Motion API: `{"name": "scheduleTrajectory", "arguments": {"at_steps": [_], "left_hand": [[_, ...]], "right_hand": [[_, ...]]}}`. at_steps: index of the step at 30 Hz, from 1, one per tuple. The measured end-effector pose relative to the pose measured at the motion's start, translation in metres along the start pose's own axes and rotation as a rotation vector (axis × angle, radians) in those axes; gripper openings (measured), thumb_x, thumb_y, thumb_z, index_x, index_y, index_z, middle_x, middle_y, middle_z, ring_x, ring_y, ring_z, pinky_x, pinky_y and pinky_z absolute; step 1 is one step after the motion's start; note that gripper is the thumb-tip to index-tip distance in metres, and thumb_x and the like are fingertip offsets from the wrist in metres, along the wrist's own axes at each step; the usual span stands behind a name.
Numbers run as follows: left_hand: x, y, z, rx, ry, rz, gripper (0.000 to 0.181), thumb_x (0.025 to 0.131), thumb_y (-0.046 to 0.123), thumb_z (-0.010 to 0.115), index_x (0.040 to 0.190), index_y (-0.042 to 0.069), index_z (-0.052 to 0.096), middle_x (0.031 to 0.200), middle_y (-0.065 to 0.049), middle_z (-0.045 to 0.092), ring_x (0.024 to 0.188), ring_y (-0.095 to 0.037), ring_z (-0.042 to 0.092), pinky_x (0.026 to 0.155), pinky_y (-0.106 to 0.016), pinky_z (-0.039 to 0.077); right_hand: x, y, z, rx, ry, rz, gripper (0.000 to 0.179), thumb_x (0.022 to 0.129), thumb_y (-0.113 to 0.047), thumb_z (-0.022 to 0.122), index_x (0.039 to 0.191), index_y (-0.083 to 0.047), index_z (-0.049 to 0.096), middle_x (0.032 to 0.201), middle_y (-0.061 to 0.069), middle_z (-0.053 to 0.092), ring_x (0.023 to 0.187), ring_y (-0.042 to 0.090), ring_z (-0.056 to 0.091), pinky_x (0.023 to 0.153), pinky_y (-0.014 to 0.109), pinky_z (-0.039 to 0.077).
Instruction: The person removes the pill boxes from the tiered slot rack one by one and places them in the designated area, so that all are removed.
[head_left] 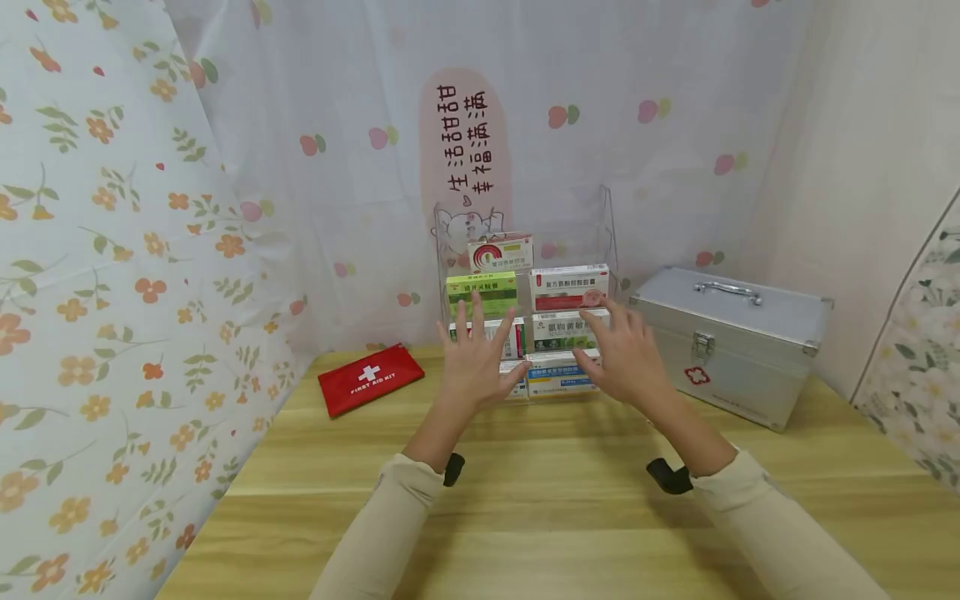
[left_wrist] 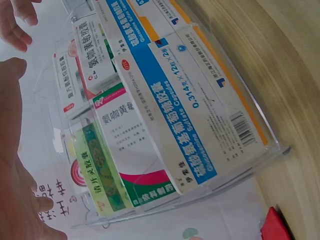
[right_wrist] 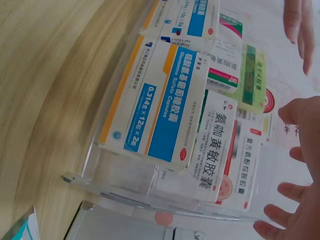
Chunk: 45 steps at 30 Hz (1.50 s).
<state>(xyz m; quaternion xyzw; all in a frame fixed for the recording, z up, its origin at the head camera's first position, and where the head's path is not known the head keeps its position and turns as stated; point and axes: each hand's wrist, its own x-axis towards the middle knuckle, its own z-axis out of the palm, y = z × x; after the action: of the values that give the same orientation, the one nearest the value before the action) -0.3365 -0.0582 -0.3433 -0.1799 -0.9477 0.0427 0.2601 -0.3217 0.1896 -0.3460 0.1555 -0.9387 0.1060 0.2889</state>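
Observation:
A clear stepped rack (right_wrist: 115,162) holds several medicine boxes in tiers. A white and red box (head_left: 513,252) stands on the top tier, with a green box (head_left: 501,286) and a white and red box (head_left: 551,287) below it. Lower down are a white and green box (head_left: 555,327) and blue and white boxes (head_left: 558,379). My left hand (head_left: 472,362) is spread before the rack's left side, partly covering boxes there. Before its right side is my right hand (head_left: 628,354), fingers apart and slightly bent. Neither hand holds anything.
A red first aid pouch (head_left: 371,381) lies left of the rack on the wooden table (head_left: 517,517). To the right stands a silver case (head_left: 727,350) with a top handle and a latch. A patterned curtain (head_left: 337,183) hangs behind. The right wrist view catches a white and teal corner (right_wrist: 27,227).

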Motion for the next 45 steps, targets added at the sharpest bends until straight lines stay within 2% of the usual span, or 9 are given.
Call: {"name": "scheduleTrajectory", "arguments": {"at_steps": [4, 9, 12, 15, 21, 28, 35, 38, 45], "left_hand": [[-0.004, -0.007, 0.004, 0.009, 0.015, -0.027, 0.082, 0.09, 0.071, 0.043, 0.159, 0.033, 0.018, 0.164, -0.023, 0.003, 0.147, -0.045, 0.013, 0.109, -0.071, 0.022], [-0.012, -0.016, 0.01, 0.029, 0.01, -0.08, 0.085, 0.089, 0.069, 0.048, 0.159, 0.031, 0.018, 0.163, -0.026, 0.005, 0.147, -0.045, 0.013, 0.11, -0.067, 0.027], [-0.018, -0.02, 0.013, -0.045, 0.003, -0.106, 0.087, 0.088, 0.067, 0.053, 0.159, 0.027, 0.021, 0.162, -0.026, 0.006, 0.148, -0.044, 0.014, 0.112, -0.064, 0.027], [-0.023, -0.025, 0.019, -0.168, -0.026, -0.142, 0.089, 0.087, 0.065, 0.058, 0.158, 0.026, 0.021, 0.163, -0.024, 0.003, 0.148, -0.042, 0.015, 0.113, -0.063, 0.025], [-0.028, -0.035, 0.032, -0.363, -0.065, -0.214, 0.089, 0.086, 0.06, 0.064, 0.157, 0.026, 0.022, 0.164, -0.02, 0.001, 0.143, -0.044, 0.028, 0.11, -0.062, 0.032], [-0.032, -0.043, 0.043, -0.488, -0.097, -0.257, 0.089, 0.084, 0.056, 0.069, 0.156, 0.025, 0.026, 0.164, -0.018, 0.011, 0.14, -0.043, 0.035, 0.098, -0.064, 0.044], [-0.037, -0.051, 0.055, -0.533, -0.149, -0.259, 0.091, 0.086, 0.053, 0.069, 0.157, 0.021, 0.021, 0.162, -0.018, 0.018, 0.137, -0.042, 0.042, 0.091, -0.06, 0.05], [-0.038, -0.052, 0.059, -0.558, -0.139, -0.254, 0.094, 0.086, 0.051, 0.071, 0.157, 0.019, 0.019, 0.162, -0.016, 0.02, 0.14, -0.04, 0.038, 0.093, -0.06, 0.05], [-0.043, -0.059, 0.067, -0.618, -0.148, -0.264, 0.094, 0.085, 0.047, 0.074, 0.157, 0.019, 0.02, 0.158, -0.01, 0.033, 0.137, -0.032, 0.042, 0.098, -0.058, 0.047]], "right_hand": [[-0.002, 0.001, -0.001, 0.062, 0.003, 0.014, 0.056, 0.093, -0.037, 0.062, 0.141, -0.01, 0.051, 0.149, 0.025, 0.036, 0.128, 0.052, 0.037, 0.098, 0.069, 0.037], [-0.005, 0.0, -0.003, 0.242, -0.027, 0.071, 0.052, 0.094, -0.032, 0.064, 0.137, -0.005, 0.054, 0.143, 0.025, 0.042, 0.126, 0.049, 0.041, 0.096, 0.068, 0.041], [-0.006, 0.002, -0.002, 0.346, -0.032, 0.098, 0.048, 0.094, -0.027, 0.066, 0.134, -0.003, 0.056, 0.138, 0.025, 0.046, 0.126, 0.048, 0.042, 0.099, 0.068, 0.039], [-0.008, 0.004, 0.0, 0.397, -0.038, 0.117, 0.043, 0.094, -0.024, 0.067, 0.13, -0.002, 0.058, 0.137, 0.024, 0.049, 0.128, 0.046, 0.042, 0.103, 0.067, 0.036], [-0.01, 0.008, 0.008, 0.446, -0.067, 0.124, 0.039, 0.094, -0.024, 0.066, 0.126, -0.002, 0.061, 0.136, 0.022, 0.052, 0.125, 0.044, 0.047, 0.099, 0.065, 0.041], [-0.011, 0.011, 0.017, 0.491, -0.067, 0.139, 0.035, 0.093, -0.019, 0.068, 0.122, 0.0, 0.063, 0.133, 0.022, 0.054, 0.123, 0.043, 0.05, 0.096, 0.061, 0.046], [-0.01, 0.015, 0.024, 0.494, -0.055, 0.143, 0.031, 0.092, -0.015, 0.07, 0.117, 0.002, 0.065, 0.129, 0.022, 0.058, 0.121, 0.042, 0.053, 0.098, 0.059, 0.046], [-0.01, 0.017, 0.028, 0.493, -0.059, 0.147, 0.028, 0.092, -0.015, 0.07, 0.115, 0.001, 0.066, 0.127, 0.02, 0.059, 0.12, 0.041, 0.054, 0.098, 0.058, 0.046], [-0.01, 0.02, 0.037, 0.485, -0.09, 0.161, 0.024, 0.092, -0.015, 0.07, 0.113, -0.002, 0.068, 0.128, 0.019, 0.061, 0.123, 0.041, 0.053, 0.101, 0.059, 0.044]]}}
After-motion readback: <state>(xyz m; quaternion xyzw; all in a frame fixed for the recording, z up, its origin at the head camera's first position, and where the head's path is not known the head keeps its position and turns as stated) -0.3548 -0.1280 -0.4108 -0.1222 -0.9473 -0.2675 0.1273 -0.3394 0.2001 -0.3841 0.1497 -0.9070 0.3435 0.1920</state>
